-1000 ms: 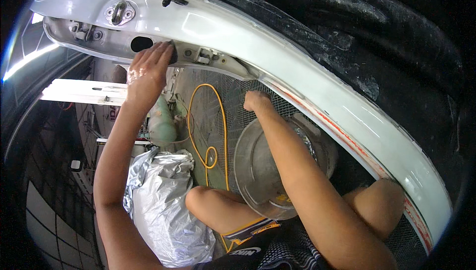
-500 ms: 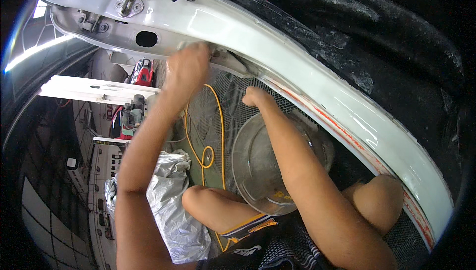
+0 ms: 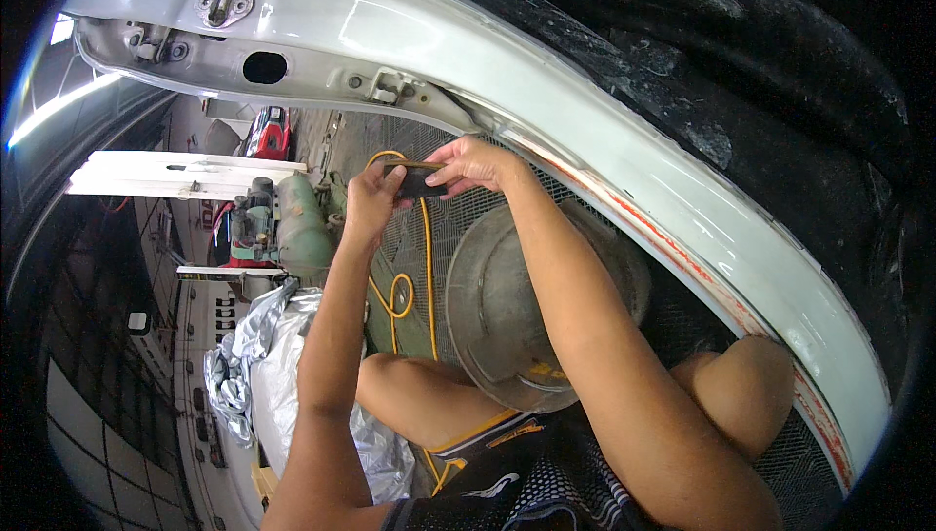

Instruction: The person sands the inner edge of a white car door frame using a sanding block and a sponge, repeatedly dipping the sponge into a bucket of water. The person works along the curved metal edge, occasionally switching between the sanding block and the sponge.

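In front of me, both hands hold a small dark rectangular sheet (image 3: 423, 183) with a brownish edge, which looks like folded sandpaper. My left hand (image 3: 370, 201) pinches its left end between thumb and fingers. The right end is in the fingers of my right hand (image 3: 473, 164), thumb on the near face. Just beyond my hands curves a white painted car body frame (image 3: 585, 131). Along its near edge runs a worn orange-red strip (image 3: 663, 243). Neither hand touches the frame.
A round grey tub (image 3: 497, 307) stands between my legs. A yellow hose (image 3: 431, 287) loops across the mesh floor. Silver sheeting (image 3: 278, 394) lies at the left, near a green tank (image 3: 304, 224) and a white post (image 3: 175, 175). Black lining (image 3: 741, 82) fills the far right.
My left hand has come down from the frame's edge and my right hand has risen beside it. Both now hold the dark sheet. The view has shifted slightly.
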`<state>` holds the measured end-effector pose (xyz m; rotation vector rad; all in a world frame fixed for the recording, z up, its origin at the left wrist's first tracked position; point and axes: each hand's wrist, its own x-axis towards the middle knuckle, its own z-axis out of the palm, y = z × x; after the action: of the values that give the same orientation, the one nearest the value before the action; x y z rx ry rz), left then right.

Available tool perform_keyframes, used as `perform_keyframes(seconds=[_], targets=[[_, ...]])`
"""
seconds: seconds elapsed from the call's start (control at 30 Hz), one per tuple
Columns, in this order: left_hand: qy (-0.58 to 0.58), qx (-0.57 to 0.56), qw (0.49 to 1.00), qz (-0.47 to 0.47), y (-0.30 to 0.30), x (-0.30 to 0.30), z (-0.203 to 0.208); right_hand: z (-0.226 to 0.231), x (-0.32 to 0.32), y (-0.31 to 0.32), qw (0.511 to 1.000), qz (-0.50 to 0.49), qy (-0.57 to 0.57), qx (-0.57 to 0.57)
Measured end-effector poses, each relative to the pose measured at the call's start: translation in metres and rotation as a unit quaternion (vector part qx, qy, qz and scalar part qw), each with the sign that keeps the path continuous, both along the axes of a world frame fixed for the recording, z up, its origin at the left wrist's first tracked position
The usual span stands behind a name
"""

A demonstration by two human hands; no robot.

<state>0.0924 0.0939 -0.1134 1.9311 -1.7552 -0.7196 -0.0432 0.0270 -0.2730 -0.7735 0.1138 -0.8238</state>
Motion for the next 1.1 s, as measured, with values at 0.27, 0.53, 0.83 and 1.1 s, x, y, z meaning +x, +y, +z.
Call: perform_keyframes(seconds=[0.27,0.53,0.83,1.1], targets=[[0.016,-0.024,0.998,-0.049,0.000,-0.003,0.004,0.000,-0.005,-0.003,0.999,-0.003,-0.021,0.039],[-0.207,-0.051,0.929,-0.303,0.012,0.021,0.015,-0.011,0.001,-0.010,0.999,0.030,-0.013,0.017],[-0.371,-0.144,0.891,-0.218,0.006,-0.010,0.036,0.012,-0.022,0.002,0.969,0.149,-0.187,0.058],[-0.303,-0.021,0.941,-0.148,0.002,-0.033,0.027,-0.002,-0.015,-0.007,0.998,0.037,-0.041,0.002]])
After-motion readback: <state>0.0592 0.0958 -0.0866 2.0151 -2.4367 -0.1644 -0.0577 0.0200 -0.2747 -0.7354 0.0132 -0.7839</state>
